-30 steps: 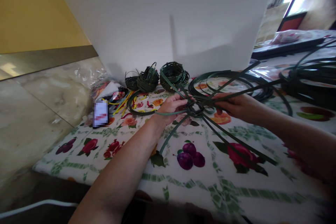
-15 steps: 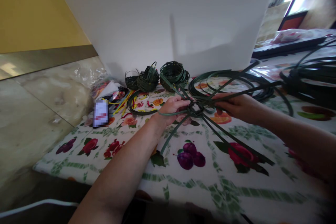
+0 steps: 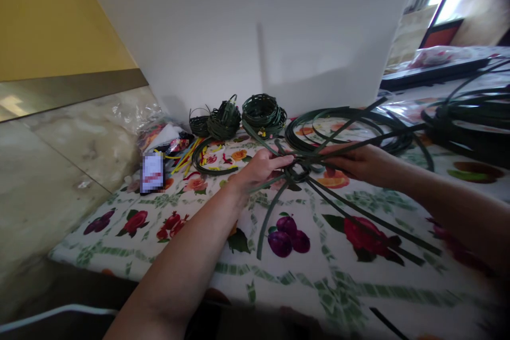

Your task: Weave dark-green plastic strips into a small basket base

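I have the left hand (image 3: 258, 166) clamped on the left edge of the woven green piece (image 3: 298, 178) and the right hand (image 3: 354, 162) pinching its right-side strips (image 3: 370, 142), mid-table, nearer than the far basket (image 3: 264, 114).

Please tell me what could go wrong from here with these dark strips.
The long strips jutting past the right hand could snag on the coil, which they overlap in this view. If the left hand eases its pinch, the ringed centre might loosen.
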Action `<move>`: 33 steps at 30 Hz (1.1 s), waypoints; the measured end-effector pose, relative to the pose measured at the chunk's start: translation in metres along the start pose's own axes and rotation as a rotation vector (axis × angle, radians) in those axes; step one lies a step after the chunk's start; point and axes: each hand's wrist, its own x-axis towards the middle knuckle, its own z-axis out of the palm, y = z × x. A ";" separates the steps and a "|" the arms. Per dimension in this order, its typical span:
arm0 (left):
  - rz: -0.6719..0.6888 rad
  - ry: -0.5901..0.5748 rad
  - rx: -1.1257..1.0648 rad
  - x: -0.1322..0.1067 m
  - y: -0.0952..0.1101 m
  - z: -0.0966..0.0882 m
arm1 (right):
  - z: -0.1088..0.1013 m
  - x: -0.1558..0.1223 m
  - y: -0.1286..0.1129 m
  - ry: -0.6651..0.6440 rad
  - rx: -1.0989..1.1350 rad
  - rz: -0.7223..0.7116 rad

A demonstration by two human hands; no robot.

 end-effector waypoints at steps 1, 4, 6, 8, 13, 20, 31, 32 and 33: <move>0.007 0.013 0.049 0.000 -0.001 0.001 | 0.002 0.000 0.000 0.009 -0.013 0.014; 0.084 0.141 0.149 0.001 -0.004 0.007 | 0.007 -0.001 -0.001 0.043 -0.057 0.043; 0.119 0.240 0.152 0.000 -0.007 0.011 | 0.010 -0.001 -0.001 0.064 -0.079 0.031; 0.090 0.299 0.116 0.000 -0.008 0.014 | 0.011 -0.001 -0.001 0.059 -0.092 0.018; -0.023 0.245 0.008 0.000 -0.007 0.014 | 0.008 -0.001 -0.009 -0.009 -0.096 0.028; -0.038 0.098 -0.163 -0.007 0.004 0.013 | -0.002 -0.005 -0.025 -0.166 0.133 0.033; -0.226 -0.454 0.083 -0.011 0.015 -0.039 | -0.021 -0.016 -0.033 -0.341 0.027 0.080; -0.246 -0.477 0.110 -0.011 0.013 -0.040 | -0.022 -0.016 -0.034 -0.341 0.017 0.103; -0.263 -0.489 0.132 -0.010 0.012 -0.039 | -0.024 -0.017 -0.034 -0.335 0.012 0.133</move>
